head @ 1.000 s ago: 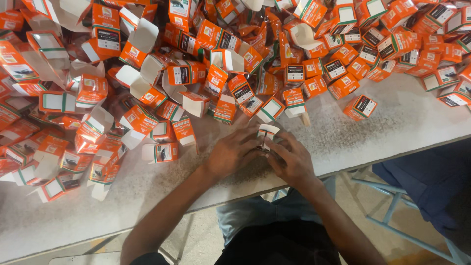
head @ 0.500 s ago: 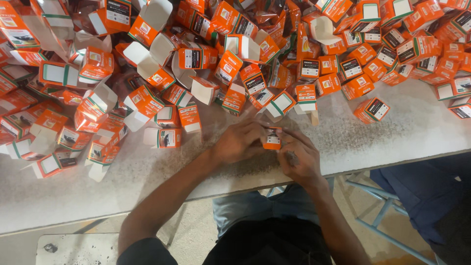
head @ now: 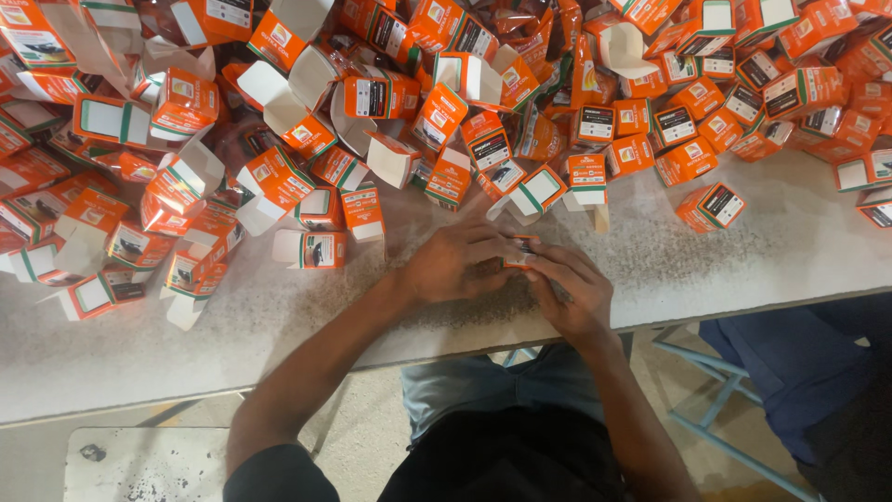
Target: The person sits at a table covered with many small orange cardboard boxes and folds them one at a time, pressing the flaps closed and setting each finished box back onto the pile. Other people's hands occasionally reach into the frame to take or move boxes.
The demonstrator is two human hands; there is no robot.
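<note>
My left hand (head: 452, 263) and my right hand (head: 571, 288) meet over the near part of the speckled white table (head: 743, 260). Between their fingertips sits a small orange carton (head: 520, 249), mostly hidden by the fingers; both hands grip it. Just beyond the hands lies a big heap of small orange and white cartons (head: 390, 102), several with open flaps. The nearest ones are an open carton (head: 530, 195) right above my hands and a closed carton (head: 711, 206) lying alone to the right.
Cartons cover the far half of the table from edge to edge. A flat open carton (head: 311, 249) lies left of my left hand. A person in blue clothing (head: 799, 363) sits at the right, beside a light blue metal frame (head: 715, 418).
The view has shifted a little, so the heap sits lower in the frame. My hands have stayed together on the small carton, turning it slightly between the fingers.
</note>
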